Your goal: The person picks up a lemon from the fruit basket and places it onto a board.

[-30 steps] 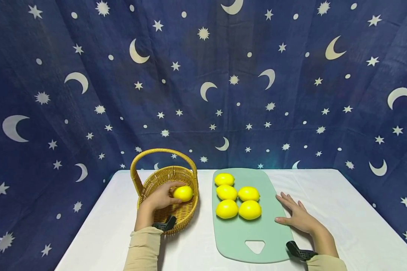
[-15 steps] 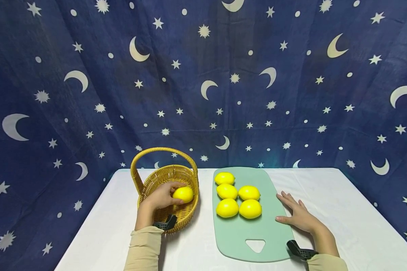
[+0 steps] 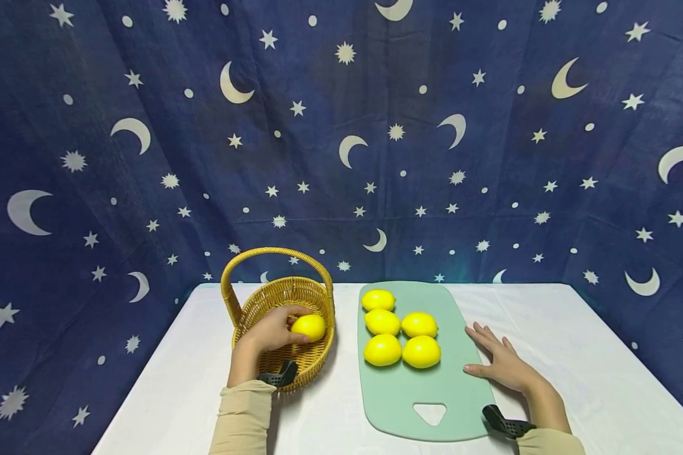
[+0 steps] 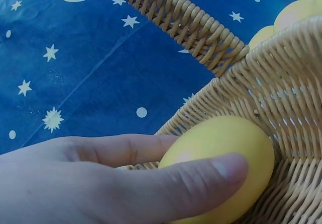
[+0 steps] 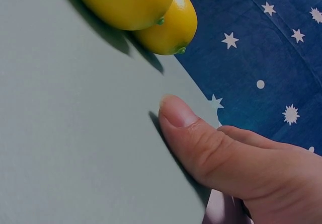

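Observation:
My left hand (image 3: 270,330) reaches into a woven wicker basket (image 3: 317,365) and holds a lemon (image 3: 309,327) between thumb and fingers. In the left wrist view, the thumb lies over the near side of that lemon (image 4: 236,138), which is close to the basket's inner wall (image 4: 297,103). Several more lemons (image 3: 382,350) lie grouped on a pale green cutting board (image 3: 398,404). At the board's right edge rests my right hand (image 3: 503,365), its fingers spread and holding nothing. The right wrist view shows its thumb (image 5: 196,138) over the board's surface, apart from the lemons (image 5: 166,27).
The basket's tall handle (image 3: 273,251) arches above its opening. A white cloth (image 3: 165,379) covers the table. Behind the table hangs a dark blue curtain (image 3: 296,158) with moons and stars. The board has a cut-out grip hole (image 3: 430,414) near its front edge.
The view has shifted very slightly. Both hands, the held lemon and the lemons on the board stay in place.

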`<control>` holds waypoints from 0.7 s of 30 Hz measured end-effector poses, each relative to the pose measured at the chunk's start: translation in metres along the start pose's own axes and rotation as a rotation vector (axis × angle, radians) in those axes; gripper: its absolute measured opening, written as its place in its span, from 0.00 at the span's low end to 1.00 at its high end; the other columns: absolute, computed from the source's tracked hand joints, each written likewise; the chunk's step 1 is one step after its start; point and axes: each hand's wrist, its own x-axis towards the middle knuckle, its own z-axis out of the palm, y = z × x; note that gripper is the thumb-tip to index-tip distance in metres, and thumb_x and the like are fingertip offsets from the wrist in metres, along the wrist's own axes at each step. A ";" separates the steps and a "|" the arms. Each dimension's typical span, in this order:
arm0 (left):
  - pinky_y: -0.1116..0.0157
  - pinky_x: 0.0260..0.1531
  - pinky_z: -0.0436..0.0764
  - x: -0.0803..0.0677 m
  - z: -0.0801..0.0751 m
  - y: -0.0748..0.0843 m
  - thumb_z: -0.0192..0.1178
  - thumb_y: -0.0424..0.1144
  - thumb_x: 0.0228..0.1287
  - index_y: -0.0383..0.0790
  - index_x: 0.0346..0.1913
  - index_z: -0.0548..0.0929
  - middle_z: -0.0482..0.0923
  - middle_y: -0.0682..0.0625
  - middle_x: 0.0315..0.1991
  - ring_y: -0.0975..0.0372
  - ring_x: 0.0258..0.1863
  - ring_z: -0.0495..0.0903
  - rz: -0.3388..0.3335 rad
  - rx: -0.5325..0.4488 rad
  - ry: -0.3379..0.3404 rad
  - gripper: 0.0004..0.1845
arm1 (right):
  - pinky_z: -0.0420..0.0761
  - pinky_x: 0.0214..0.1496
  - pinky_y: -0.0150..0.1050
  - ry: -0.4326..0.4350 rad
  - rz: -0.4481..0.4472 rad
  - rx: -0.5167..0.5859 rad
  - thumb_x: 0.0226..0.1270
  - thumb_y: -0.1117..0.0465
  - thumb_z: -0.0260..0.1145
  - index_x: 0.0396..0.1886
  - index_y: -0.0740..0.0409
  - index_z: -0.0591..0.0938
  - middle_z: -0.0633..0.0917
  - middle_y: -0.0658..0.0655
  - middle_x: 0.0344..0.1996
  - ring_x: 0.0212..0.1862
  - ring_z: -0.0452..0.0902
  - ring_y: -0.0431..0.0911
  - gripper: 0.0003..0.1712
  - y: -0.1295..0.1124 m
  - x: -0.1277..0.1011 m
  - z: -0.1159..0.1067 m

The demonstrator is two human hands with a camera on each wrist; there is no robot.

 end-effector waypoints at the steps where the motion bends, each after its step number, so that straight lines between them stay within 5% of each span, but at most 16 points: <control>1: 0.57 0.48 0.77 0.000 0.000 0.000 0.72 0.43 0.50 0.48 0.55 0.80 0.81 0.50 0.48 0.58 0.46 0.78 0.003 0.004 0.002 0.27 | 0.29 0.69 0.67 -0.001 0.002 0.000 0.47 0.44 0.74 0.70 0.65 0.62 0.52 0.73 0.72 0.72 0.38 0.70 0.55 0.000 0.000 0.000; 11: 0.58 0.47 0.78 -0.008 -0.006 0.004 0.73 0.43 0.49 0.45 0.55 0.80 0.81 0.50 0.48 0.57 0.45 0.79 0.019 0.027 0.026 0.27 | 0.26 0.69 0.66 -0.021 0.022 0.015 0.47 0.44 0.74 0.70 0.64 0.61 0.50 0.72 0.72 0.73 0.36 0.70 0.55 -0.002 -0.002 -0.001; 21: 0.59 0.47 0.79 -0.029 -0.022 0.030 0.73 0.41 0.48 0.45 0.54 0.81 0.82 0.51 0.47 0.57 0.46 0.80 0.034 0.067 0.052 0.27 | 0.27 0.69 0.67 -0.012 0.005 0.011 0.47 0.44 0.73 0.70 0.65 0.61 0.50 0.73 0.72 0.72 0.36 0.70 0.55 0.000 0.000 0.001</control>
